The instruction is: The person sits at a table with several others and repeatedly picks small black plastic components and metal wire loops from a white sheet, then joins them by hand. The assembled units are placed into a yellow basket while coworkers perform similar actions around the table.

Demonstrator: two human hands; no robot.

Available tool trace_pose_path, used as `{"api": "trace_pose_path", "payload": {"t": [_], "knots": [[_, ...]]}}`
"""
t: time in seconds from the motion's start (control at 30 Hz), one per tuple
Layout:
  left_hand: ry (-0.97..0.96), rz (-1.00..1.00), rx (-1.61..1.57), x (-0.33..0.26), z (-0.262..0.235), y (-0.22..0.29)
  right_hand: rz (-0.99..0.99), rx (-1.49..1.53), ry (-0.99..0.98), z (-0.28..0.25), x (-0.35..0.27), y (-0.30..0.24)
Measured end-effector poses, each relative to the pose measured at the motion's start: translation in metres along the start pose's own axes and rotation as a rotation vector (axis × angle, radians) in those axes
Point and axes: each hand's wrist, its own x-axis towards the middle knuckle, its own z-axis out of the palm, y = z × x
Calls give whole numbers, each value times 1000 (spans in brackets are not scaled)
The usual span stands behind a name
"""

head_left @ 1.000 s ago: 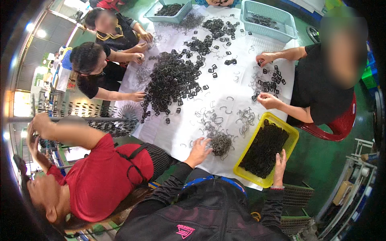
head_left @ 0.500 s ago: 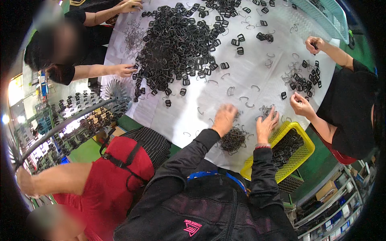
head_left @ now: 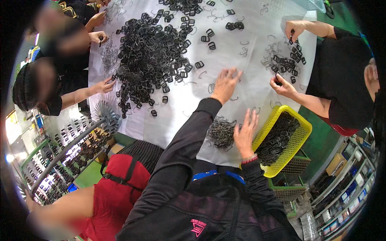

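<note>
My left hand point(head_left: 226, 85) reaches out over the white-covered table point(head_left: 177, 116), fingers apart and a little blurred. Loose bent wire pieces lie close to it, one partly under its edge. Beside a tangled dark heap of small wire pieces point(head_left: 221, 133) is my right hand point(head_left: 246, 135), its fingers stretched out and spread along the heap's right edge. Neither hand shows anything held. Right of that hand, a yellow perforated basket point(head_left: 304, 128) holds many black buckle-like parts point(head_left: 281, 134).
A large mound of black buckles point(head_left: 150, 60) covers the table's left middle. Across on the right, a person in black point(head_left: 341, 76) handles parts beside a smaller pile point(head_left: 283, 64). Other people work at the left edge, and someone in red point(head_left: 128, 168) is close on my left.
The view has shifted. My left hand has moved forward, away from the wire heap. My right hand has come back and left, to the heap's right edge.
</note>
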Motion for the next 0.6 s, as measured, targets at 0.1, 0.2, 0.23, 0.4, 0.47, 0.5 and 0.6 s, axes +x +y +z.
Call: {"api": "trace_pose_path", "payload": {"t": [0.1, 0.2, 0.23, 0.4, 0.47, 0.5, 0.6], "knots": [[-161, 228, -86, -46, 0, 20, 123, -85, 168, 3, 47, 28], [-572, 302, -208, -99, -24, 35, 208, -229, 262, 10, 84, 57], [-439, 239, -287, -115, -38, 39, 249, -252, 232, 14, 91, 64], [-34, -290, -229, -138, -97, 30, 241, -237, 240, 40, 83, 53], [33, -423, -196, -135, -112, 19, 171, -138, 168, 51, 58, 26], [63, -474, -162, -131, -116, 13, 104, -79, 114, 55, 38, 9], [174, -425, -145, -109, -111, -6, -4, 194, -155, 50, -16, -33]]}}
